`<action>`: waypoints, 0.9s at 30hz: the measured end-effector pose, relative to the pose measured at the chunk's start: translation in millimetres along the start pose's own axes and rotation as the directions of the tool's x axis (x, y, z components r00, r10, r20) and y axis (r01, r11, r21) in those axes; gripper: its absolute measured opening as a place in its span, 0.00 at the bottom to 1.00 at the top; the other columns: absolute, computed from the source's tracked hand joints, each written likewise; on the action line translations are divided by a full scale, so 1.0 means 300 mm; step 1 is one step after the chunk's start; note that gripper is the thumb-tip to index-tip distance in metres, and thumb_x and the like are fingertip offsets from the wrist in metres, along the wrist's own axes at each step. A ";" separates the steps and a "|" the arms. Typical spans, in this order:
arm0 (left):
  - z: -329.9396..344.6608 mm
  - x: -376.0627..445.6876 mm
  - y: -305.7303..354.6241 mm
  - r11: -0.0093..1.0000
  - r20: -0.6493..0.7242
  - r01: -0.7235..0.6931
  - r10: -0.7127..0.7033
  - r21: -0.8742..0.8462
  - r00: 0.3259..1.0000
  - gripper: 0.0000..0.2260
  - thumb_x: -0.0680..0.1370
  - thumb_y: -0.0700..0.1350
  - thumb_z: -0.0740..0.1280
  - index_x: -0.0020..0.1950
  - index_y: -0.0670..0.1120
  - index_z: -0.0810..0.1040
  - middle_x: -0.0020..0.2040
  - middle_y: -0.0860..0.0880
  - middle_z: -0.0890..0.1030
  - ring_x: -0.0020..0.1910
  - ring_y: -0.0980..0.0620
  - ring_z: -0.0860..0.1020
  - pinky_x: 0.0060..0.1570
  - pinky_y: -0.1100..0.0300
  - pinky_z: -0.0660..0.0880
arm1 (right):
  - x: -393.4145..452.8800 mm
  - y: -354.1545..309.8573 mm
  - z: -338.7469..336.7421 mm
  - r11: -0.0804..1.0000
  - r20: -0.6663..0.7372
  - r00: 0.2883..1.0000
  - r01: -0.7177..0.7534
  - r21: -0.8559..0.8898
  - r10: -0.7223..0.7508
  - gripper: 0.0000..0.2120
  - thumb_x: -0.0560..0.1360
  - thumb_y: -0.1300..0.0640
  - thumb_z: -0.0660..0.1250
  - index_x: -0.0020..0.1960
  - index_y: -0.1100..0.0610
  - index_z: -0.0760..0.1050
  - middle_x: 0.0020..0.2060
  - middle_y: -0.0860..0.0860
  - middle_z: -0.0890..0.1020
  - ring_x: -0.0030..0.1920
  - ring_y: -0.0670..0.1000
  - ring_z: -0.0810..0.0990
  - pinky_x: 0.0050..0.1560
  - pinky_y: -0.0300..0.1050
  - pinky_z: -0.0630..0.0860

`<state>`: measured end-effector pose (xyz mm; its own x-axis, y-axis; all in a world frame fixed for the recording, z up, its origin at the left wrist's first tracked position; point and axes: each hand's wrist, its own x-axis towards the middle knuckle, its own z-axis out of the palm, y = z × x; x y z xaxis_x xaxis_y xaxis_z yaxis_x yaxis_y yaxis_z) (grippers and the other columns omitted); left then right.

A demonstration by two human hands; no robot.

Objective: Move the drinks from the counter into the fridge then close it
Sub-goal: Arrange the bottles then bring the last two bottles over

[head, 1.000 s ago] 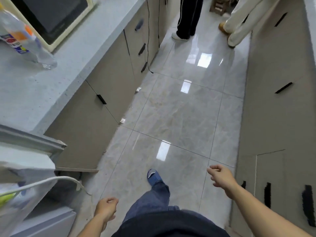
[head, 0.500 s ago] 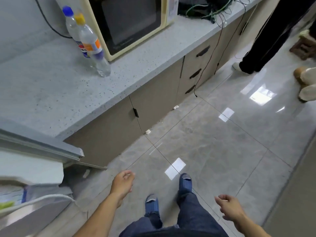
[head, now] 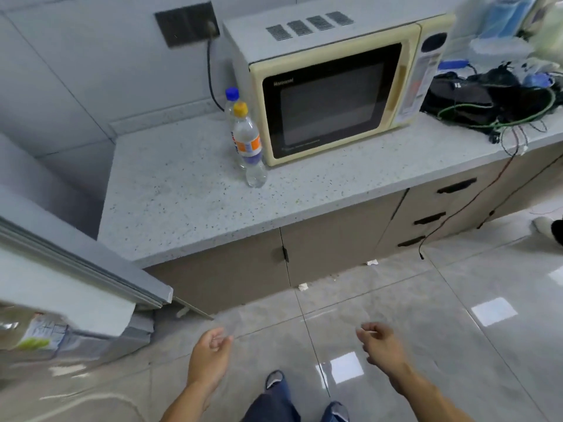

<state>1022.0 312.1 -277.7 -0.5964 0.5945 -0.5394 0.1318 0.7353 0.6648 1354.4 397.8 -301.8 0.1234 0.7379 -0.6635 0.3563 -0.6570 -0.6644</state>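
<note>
A speckled grey stone worktop point(head: 189, 190) carries a cream microwave point(head: 332, 95). Just beside it stand two clear plastic bottles; the yellow-capped bottle point(head: 248, 144) mostly hides the blue-capped bottle point(head: 231, 102). The open fridge door point(head: 76, 269) is cut off at left. Left hand point(head: 210, 357) and right hand point(head: 380, 345) hang low, fingers loosely curled, holding nothing.

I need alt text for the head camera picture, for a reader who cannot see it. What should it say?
Two drink bottles, one with a yellow cap and one with a blue cap behind it, stand on a speckled counter beside a cream microwave. The person's left hand and right hand hang loosely curled over the tiled floor, holding nothing. The fridge door stands open at left.
</note>
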 end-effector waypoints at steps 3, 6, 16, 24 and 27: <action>0.015 0.025 0.119 0.992 -0.035 -0.052 0.048 -0.114 0.998 0.13 0.79 0.43 0.66 0.63 0.48 0.76 0.52 0.43 0.83 0.47 0.44 0.82 0.47 0.52 0.80 | 0.057 -0.205 0.044 0.988 0.072 0.985 0.155 -0.008 -0.154 0.07 0.77 0.53 0.70 0.53 0.53 0.77 0.43 0.51 0.82 0.44 0.52 0.81 0.53 0.54 0.79; 0.005 0.078 0.261 0.973 -0.073 -0.115 0.102 -0.201 0.992 0.11 0.80 0.45 0.67 0.61 0.54 0.75 0.51 0.51 0.82 0.43 0.50 0.82 0.42 0.57 0.79 | 0.101 -0.431 0.110 0.963 0.109 0.957 0.266 0.036 -0.268 0.09 0.77 0.54 0.70 0.55 0.55 0.77 0.39 0.51 0.79 0.40 0.50 0.77 0.50 0.52 0.79; 0.005 0.387 0.779 0.859 -0.143 -0.249 0.206 -0.447 0.968 0.12 0.81 0.47 0.65 0.64 0.56 0.74 0.58 0.52 0.78 0.54 0.54 0.79 0.42 0.64 0.78 | 0.242 -1.159 0.351 0.786 0.108 0.785 0.617 -0.043 -0.610 0.28 0.72 0.39 0.72 0.68 0.44 0.68 0.55 0.41 0.74 0.54 0.45 0.77 0.44 0.38 0.76; -0.016 0.637 1.069 0.753 -0.062 -0.140 0.131 -0.642 0.989 0.20 0.81 0.47 0.66 0.72 0.51 0.69 0.61 0.50 0.76 0.58 0.50 0.78 0.52 0.54 0.80 | 0.368 -1.388 0.512 0.751 0.126 0.743 0.660 0.029 -0.657 0.30 0.66 0.42 0.79 0.59 0.36 0.64 0.47 0.30 0.74 0.46 0.26 0.75 0.41 0.27 0.67; -0.020 0.717 1.127 0.779 -0.052 -0.159 0.161 -0.606 0.986 0.22 0.80 0.48 0.67 0.73 0.52 0.68 0.64 0.50 0.76 0.59 0.52 0.77 0.49 0.58 0.79 | 0.403 -1.406 0.558 0.745 0.118 0.736 0.664 0.072 -0.667 0.26 0.63 0.44 0.81 0.50 0.32 0.67 0.44 0.31 0.77 0.45 0.26 0.76 0.40 0.26 0.69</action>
<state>933.7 686.6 -165.9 -0.6075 0.6876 -0.3977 -0.2822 0.2812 0.9172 1064.0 738.2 -159.5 -0.2563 0.9628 -0.0855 0.2807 -0.0104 -0.9597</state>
